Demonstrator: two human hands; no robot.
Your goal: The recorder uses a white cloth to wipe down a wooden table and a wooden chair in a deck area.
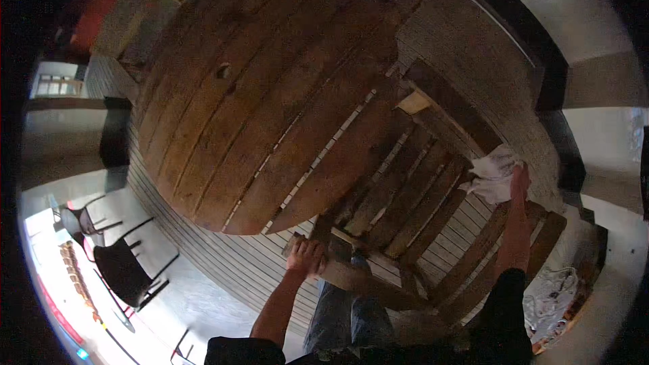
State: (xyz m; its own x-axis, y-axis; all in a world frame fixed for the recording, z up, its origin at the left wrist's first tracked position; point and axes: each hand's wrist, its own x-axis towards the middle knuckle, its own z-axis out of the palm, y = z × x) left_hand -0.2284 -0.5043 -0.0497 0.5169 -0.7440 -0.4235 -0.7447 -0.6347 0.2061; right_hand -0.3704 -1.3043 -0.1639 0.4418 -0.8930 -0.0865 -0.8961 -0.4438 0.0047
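Observation:
My right hand [519,181] is closed around a crumpled white cloth [491,173]. The cloth rests against the far armrest [459,109] of a slatted wooden armchair [405,195], near its back end. On the near armrest [355,276], my left hand [305,257] curls over the front end, gripping the wood. The chair's backrest rails [499,258] lie toward the lower right. A large round plank table [268,106] stands close to the front of the seat and has a round hole in its top.
Dark chairs [124,271] stand at the lower left beyond the plank floor [213,258]. A pale tangled bundle [552,296] sits at the lower right. Dark baseboard [550,81] runs along the right wall. My jeans-clad legs [350,309] are beside the near armrest.

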